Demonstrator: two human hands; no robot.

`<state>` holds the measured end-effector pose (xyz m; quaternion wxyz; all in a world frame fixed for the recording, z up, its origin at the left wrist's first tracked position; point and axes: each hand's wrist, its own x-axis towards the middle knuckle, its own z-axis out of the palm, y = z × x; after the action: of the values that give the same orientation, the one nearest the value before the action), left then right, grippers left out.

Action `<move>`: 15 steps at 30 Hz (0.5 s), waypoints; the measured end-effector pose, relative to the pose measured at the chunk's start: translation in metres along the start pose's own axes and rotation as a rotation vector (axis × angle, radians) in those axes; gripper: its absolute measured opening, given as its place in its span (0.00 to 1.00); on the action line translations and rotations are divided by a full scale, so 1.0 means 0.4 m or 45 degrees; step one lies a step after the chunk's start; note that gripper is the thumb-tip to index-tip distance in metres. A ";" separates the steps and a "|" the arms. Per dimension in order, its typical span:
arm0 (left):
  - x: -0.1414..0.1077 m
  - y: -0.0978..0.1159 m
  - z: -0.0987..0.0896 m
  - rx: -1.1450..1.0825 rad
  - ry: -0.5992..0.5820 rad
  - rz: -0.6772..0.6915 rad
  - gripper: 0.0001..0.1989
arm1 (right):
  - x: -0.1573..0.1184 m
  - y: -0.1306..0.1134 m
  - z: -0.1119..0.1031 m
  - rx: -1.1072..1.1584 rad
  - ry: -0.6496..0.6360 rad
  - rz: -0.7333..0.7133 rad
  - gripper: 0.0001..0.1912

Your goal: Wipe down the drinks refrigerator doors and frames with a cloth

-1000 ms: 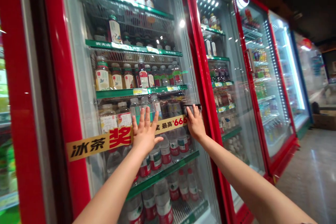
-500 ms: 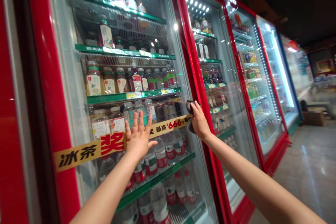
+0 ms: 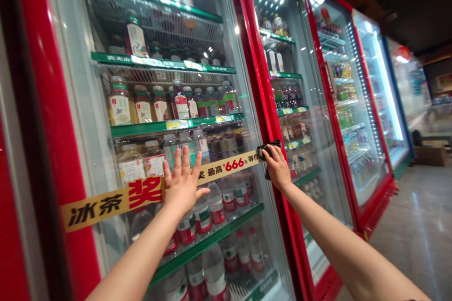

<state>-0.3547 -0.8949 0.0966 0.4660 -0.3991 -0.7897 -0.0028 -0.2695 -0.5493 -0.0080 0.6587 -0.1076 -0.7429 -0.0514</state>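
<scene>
My left hand lies flat with fingers spread against the glass door of a red-framed drinks fridge. It covers part of a yellow strip with black and red characters that runs across the door. In my right hand is a dark cloth, pressed at the strip's right end where the glass meets the red frame. Part of the cloth is hidden under the fingers. Behind the glass, several bottles stand on green-edged shelves.
A second red fridge adjoins on the right, and a third one with a door handle follows. Beyond are more lit coolers. A cardboard box sits on the shiny grey floor at the far right.
My right hand has moved the cloth slightly right, onto the red frame, and the cloth now shows more above the fingers. My left hand stays on the glass. The view has shifted slightly.
</scene>
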 end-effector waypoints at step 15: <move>0.000 0.000 0.004 0.007 0.008 0.006 0.69 | -0.088 -0.128 0.016 0.222 0.005 0.112 0.32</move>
<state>-0.3556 -0.8942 0.0956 0.4696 -0.3996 -0.7873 -0.0007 -0.2837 -0.6010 -0.0404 0.6687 -0.0821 -0.7378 0.0421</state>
